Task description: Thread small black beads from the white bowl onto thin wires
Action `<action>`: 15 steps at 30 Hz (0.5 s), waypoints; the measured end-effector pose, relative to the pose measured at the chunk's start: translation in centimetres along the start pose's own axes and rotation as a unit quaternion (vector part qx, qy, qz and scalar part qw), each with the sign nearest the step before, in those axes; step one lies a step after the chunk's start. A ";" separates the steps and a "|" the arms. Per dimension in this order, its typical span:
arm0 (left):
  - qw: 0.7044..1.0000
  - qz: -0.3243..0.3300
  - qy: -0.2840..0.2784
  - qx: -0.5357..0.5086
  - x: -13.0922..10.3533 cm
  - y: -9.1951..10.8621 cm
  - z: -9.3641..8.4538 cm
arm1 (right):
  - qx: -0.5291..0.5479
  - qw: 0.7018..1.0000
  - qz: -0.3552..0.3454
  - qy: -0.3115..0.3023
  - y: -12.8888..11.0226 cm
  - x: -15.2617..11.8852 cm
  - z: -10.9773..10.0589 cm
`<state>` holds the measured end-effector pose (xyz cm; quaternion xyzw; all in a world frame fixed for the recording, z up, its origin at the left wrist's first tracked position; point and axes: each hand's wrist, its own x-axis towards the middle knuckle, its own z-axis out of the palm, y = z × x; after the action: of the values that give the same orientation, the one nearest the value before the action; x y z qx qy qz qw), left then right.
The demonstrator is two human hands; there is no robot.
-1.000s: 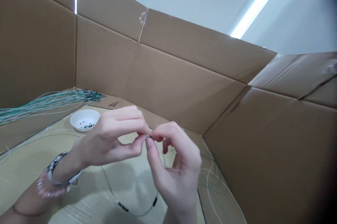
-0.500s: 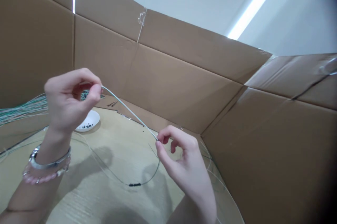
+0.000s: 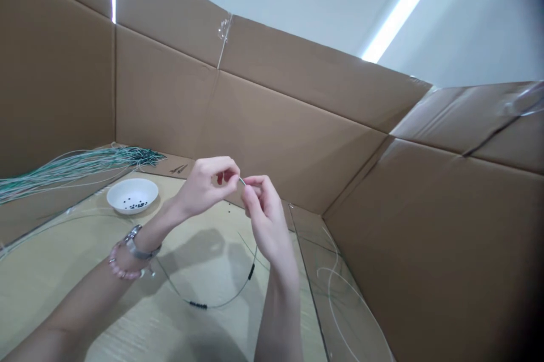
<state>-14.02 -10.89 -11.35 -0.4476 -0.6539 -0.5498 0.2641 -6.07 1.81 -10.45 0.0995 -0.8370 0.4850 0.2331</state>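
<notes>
My left hand (image 3: 212, 183) pinches a thin pale green cord between thumb and forefinger. Close beside it, my right hand (image 3: 266, 212) pinches the same cord (image 3: 242, 181), and only a short piece shows between the fingertips. From below my right hand the cord curves down over the table in a loop. Two groups of small black beads sit on that loop: one group (image 3: 251, 271) under my right hand, the other group (image 3: 198, 305) at the bottom of the curve. Fingers partly hide the held stretch of cord.
A white bowl (image 3: 132, 196) with several loose black beads stands at the left. Behind it lies a bundle of green and white cords (image 3: 85, 166). Small brown pieces (image 3: 179, 169) lie near the back. Cardboard walls (image 3: 297, 135) surround the table; loose pale cord (image 3: 331, 294) lies at the right.
My left hand has moved right and down, close to my right hand, which has risen slightly. The cord between them is shorter. A second bead group now shows below my right hand.
</notes>
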 end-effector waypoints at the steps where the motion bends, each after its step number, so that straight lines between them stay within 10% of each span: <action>1: 1.000 -0.012 0.004 -0.014 0.1 -0.4 0.3 | -0.012 0.999 -0.003 0.029 0.2 0.2 -0.1; 15: 0.981 -0.156 -0.063 -0.099 -0.3 -5.9 5.7 | -0.001 0.992 -0.046 0.118 1.3 1.1 -1.0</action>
<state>-18.16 -5.49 -15.89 -0.3977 -0.6735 -0.6169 0.0878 -7.26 3.43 -10.48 0.0794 -0.7990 0.4811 0.3520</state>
